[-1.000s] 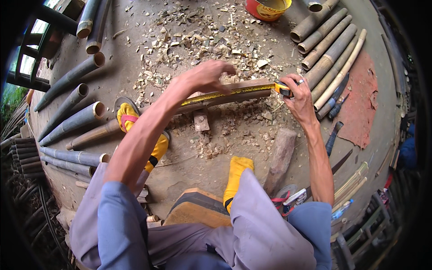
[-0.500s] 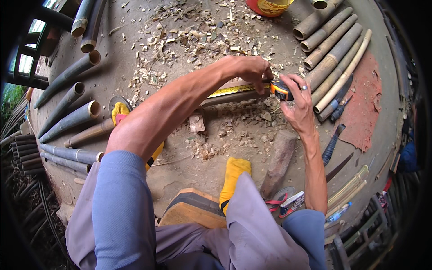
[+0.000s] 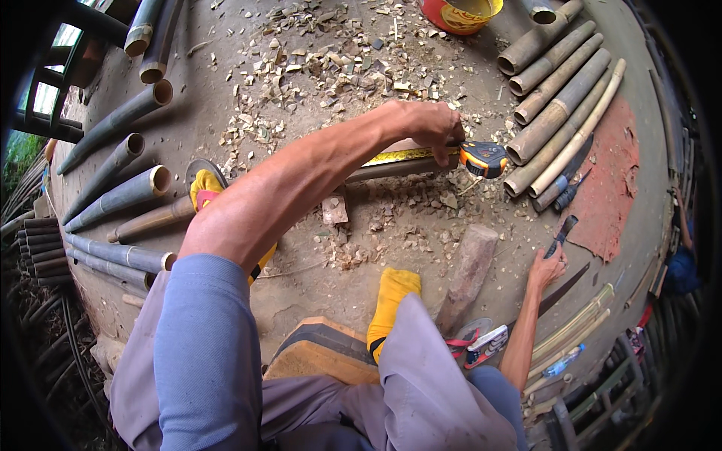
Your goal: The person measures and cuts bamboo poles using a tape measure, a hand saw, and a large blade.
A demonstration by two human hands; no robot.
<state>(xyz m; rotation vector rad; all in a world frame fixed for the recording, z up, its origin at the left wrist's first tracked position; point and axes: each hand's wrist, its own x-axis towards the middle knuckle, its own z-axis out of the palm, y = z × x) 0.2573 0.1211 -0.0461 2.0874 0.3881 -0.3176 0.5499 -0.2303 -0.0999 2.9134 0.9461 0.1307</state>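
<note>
My left hand [image 3: 438, 129] is closed around the end of a split bamboo piece [image 3: 406, 173]. It pins the yellow tape blade [image 3: 398, 156] along that bamboo. Just right of these fingers sits the black and orange tape measure case [image 3: 483, 159], with no other hand on it. My right hand [image 3: 549, 267] is down at the right, its fingers around the black handle [image 3: 560, 237] of a long-bladed tool. Its narrow dark blade [image 3: 564, 291] lies near the wrist; whether it is a knife or a saw I cannot tell.
Bamboo lengths lie at the left [image 3: 124, 199] and upper right [image 3: 560, 98]. Chips [image 3: 323, 64] litter the floor beside a red and yellow bucket [image 3: 460, 15]. A short log [image 3: 468, 278], a wooden block [image 3: 323, 349] and a reddish mat [image 3: 605, 184] lie around me.
My right hand has let go of the tape measure case and moved down and right to the black handle. My left hand stays on the tape and bamboo.
</note>
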